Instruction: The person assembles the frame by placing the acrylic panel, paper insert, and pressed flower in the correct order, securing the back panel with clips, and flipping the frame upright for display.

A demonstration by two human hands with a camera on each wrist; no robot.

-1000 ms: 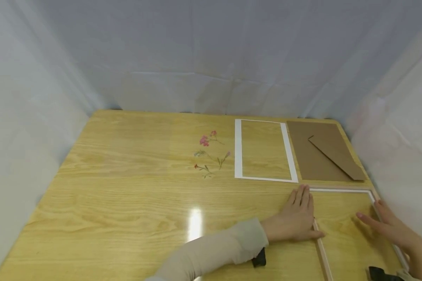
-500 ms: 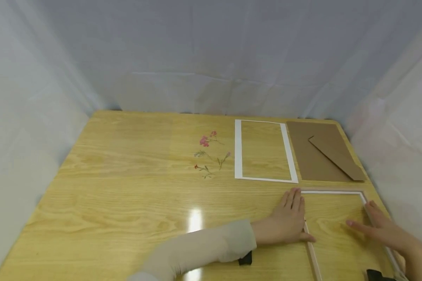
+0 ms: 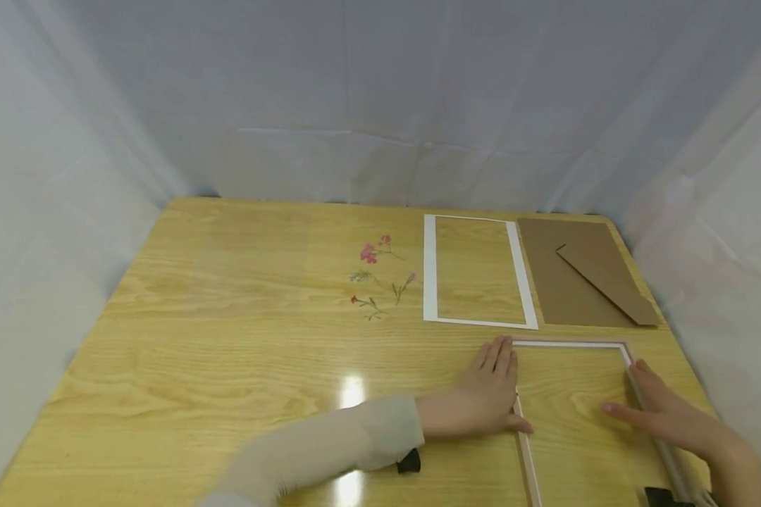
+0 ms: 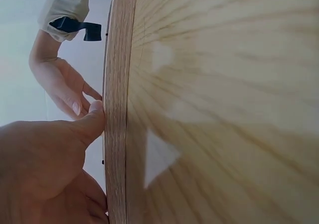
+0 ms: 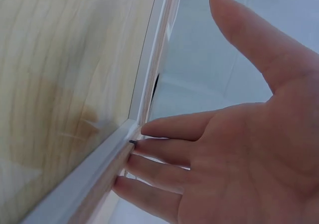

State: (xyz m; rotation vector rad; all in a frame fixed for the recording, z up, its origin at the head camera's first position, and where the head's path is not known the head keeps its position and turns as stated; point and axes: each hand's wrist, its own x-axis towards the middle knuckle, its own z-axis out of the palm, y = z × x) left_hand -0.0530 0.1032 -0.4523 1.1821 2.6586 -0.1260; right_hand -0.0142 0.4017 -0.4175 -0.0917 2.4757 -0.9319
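Observation:
A picture frame point(image 3: 571, 343) of pale wood with a white inner lip lies on the table at the front right. My left hand point(image 3: 485, 394) rests against its left side, fingers straight and thumb on the rail. In the left wrist view the thumb touches the wooden edge point(image 4: 117, 109). My right hand point(image 3: 672, 415) is at the opposite side, its thumb held apart over the frame's opening. Its straight fingertips touch the outer edge near a corner in the right wrist view. The near end of the frame is out of sight.
A white paper mat point(image 3: 429, 267) with a rectangular opening lies behind the frame. Right of it is a brown backing board point(image 3: 545, 296) with an easel leg point(image 3: 611, 285). Several pressed flowers point(image 3: 369, 253) lie left of the mat. Pale sheeting surrounds the table.
Both hands and the picture frame have moved steadily left along the table. The mat, backing board and flowers have stayed where they were.

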